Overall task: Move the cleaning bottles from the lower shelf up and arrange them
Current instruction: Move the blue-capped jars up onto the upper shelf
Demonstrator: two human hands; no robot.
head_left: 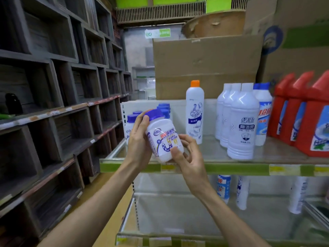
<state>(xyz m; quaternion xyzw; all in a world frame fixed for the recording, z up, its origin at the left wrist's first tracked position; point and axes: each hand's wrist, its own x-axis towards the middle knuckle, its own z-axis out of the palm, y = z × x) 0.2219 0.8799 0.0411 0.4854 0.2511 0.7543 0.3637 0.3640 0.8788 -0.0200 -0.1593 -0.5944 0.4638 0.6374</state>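
A squat white bottle with a purple cap (162,134) is tilted in front of the upper shelf (231,168). My left hand (138,141) grips its side and neck, and my right hand (187,155) holds its base from below with thumb and fingers. Behind it at the shelf's left end stand several alike purple-capped bottles (131,122). Further right are a tall orange-capped bottle (194,111), several white bottles (238,120) and red bottles (302,113). The lower shelf (178,220) carries three white bottles (243,191) at the back right.
A large cardboard box (204,66) stands behind the upper shelf's bottles. Dark wooden cubby shelving (53,104) lines the left side of a narrow aisle. Green price strips edge both shelf fronts.
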